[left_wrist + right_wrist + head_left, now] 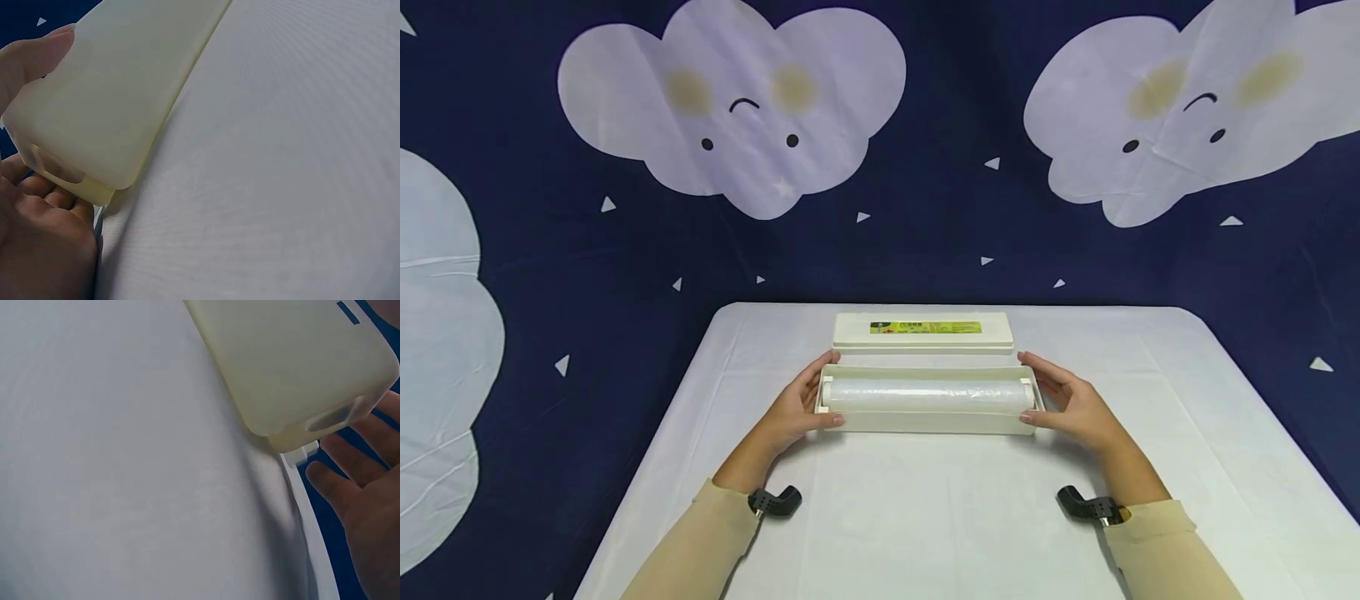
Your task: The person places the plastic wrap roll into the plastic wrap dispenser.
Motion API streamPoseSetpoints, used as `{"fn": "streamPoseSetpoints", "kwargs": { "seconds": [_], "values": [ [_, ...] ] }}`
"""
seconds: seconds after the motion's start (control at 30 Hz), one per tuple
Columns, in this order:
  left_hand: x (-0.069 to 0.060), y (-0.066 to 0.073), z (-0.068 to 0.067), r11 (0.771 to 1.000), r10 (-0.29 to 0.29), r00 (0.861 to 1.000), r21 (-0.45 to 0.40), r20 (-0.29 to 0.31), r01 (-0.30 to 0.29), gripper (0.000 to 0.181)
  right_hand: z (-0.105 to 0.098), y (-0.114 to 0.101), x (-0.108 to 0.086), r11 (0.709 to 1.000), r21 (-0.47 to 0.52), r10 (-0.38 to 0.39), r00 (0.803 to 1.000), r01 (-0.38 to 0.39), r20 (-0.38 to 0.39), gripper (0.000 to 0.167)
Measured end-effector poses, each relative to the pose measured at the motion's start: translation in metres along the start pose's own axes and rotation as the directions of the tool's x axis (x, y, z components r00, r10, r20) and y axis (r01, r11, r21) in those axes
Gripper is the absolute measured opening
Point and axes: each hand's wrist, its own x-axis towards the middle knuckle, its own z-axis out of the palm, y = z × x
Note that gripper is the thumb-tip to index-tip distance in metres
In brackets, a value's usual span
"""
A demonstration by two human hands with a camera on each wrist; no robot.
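A long cream plastic box sits on the white-covered table, its top uncovered. Inside lies a roll of cling film, running the box's full length. My left hand grips the box's left end, thumb on the front rim and fingers reaching round behind. At the opposite end my right hand holds it likewise, thumb at the front corner. Both wrist views show the box's smooth wall and a slot in its end, with the left hand and right hand beside those ends.
Just behind the box lies its cream lid, bearing a green and yellow label. The white tablecloth spreads toward me. A dark blue cloth with pale clouds hangs beyond the table's far edge.
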Motion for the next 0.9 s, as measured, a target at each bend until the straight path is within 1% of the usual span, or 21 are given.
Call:
{"fn": "streamPoseSetpoints", "kwargs": {
  "seconds": [0.3,0.67,0.9],
  "values": [
    [-0.0002,-0.0006,-0.0003,1.0,0.0,1.0,0.0,0.002,0.0,0.116,0.0048,0.0004,-0.0016,0.999,0.04,0.002,1.0,-0.003,0.017,0.105],
    [0.0006,-0.0023,-0.0017,1.0,0.017,1.0,-0.003,0.004,-0.017,0.115,0.0074,0.0036,-0.0033,0.997,0.054,0.047,0.999,-0.048,0.016,0.103],
    [0.0005,-0.0011,-0.0012,1.0,0.016,1.0,0.002,0.004,-0.016,0.115,0.008,0.0032,-0.005,0.998,0.048,0.04,0.999,-0.041,0.013,0.102]
  ]
}}
